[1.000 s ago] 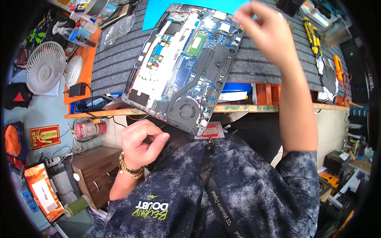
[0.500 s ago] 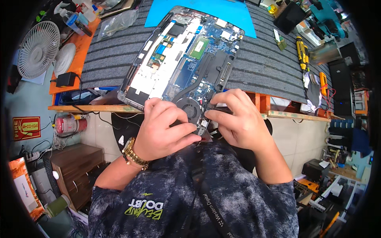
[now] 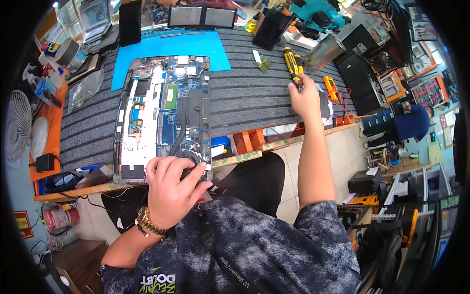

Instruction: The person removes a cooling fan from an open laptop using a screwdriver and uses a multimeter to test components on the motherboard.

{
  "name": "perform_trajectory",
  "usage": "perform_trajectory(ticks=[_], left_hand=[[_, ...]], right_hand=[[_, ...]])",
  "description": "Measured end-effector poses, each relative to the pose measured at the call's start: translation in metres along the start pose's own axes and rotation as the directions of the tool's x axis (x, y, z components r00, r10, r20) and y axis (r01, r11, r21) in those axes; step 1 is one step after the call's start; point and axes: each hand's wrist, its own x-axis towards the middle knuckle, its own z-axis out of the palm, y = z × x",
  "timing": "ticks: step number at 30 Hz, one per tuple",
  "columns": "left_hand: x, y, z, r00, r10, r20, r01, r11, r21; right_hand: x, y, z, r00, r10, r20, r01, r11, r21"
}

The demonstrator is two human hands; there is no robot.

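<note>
An open laptop base (image 3: 140, 115) with exposed circuit board, green memory module (image 3: 170, 96) and round black fan sits at the bench's front edge, over a corner of the blue mat (image 3: 128, 66). My left hand (image 3: 175, 188) grips its front right corner, fingers bent over the fan area and thumb at the edge, partly hiding the fan. My right hand (image 3: 305, 98) reaches out to the right, thumb and forefinger apart, fingertips at the lower end of yellow screwdriver-like tools (image 3: 293, 62); whether it touches them is unclear.
An orange multimeter (image 3: 331, 88) with red leads lies right of my hand, near a metal cylinder (image 3: 323, 54) and black computer case (image 3: 357, 83). A teal microscope (image 3: 318, 14) stands behind. A white fan (image 3: 18, 125) is at left; a person (image 3: 406, 122) stands at right.
The view has turned right. Both hands were at the laptop's fan end half a second ago; my right hand has moved out to the yellow tools, while my left stays on the laptop.
</note>
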Motion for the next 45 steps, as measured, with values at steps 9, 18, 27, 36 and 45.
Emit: perform_trajectory(ticks=[9, 18, 27, 36, 45], left_hand=[[0.005, -0.001, 0.012, 0.997, -0.065, -0.035, 0.061, 0.991, -0.118], [0.004, -0.004, 0.010, 0.999, -0.036, 0.021, 0.038, 0.994, -0.103], [0.012, 0.005, 0.003, 0.990, -0.104, 0.100, 0.108, 0.993, -0.041], [0.015, 0.000, -0.002, 0.988, -0.087, 0.129, 0.094, 0.995, -0.043], [0.022, -0.008, -0.005, 0.983, -0.070, 0.168, 0.082, 0.995, -0.065]], right_hand=[[0.087, 0.060, 0.051, 0.994, 0.047, 0.095, -0.010, 0.934, -0.357], [0.118, 0.050, 0.024, 0.983, 0.096, 0.155, -0.076, 0.989, -0.130], [0.091, 0.024, 0.052, 0.947, 0.087, 0.309, -0.026, 0.980, -0.196], [0.077, 0.015, 0.018, 0.904, 0.350, 0.246, -0.428, 0.725, 0.540], [-0.002, -0.065, -0.046, 0.878, 0.086, 0.471, -0.478, 0.099, 0.873]])
